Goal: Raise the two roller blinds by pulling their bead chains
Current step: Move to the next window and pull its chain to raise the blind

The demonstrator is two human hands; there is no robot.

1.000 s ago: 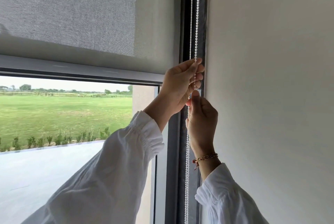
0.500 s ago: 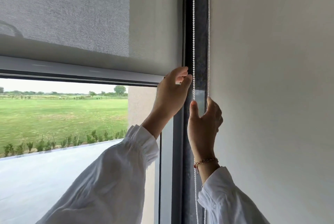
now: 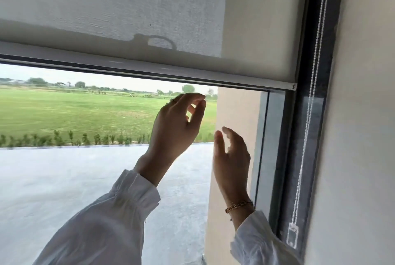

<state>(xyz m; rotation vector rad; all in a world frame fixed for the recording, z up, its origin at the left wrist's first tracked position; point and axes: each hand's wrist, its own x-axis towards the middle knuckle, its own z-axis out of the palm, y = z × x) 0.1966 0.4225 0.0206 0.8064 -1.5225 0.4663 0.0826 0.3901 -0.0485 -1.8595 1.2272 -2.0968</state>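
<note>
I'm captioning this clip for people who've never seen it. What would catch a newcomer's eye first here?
Two raised bare hands in mid-frame: the left hand and the right hand hang open in front of the window, gripping nothing. Above them the grey roller blind is partly raised, its bottom bar crossing the view over a green field. The white bead chain hangs untouched at the right, along the dark frame.

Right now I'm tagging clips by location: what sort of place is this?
Probably a room at a large window in a rural building: a roller blind with bead chain, a paved terrace and an open green field outside.
</note>
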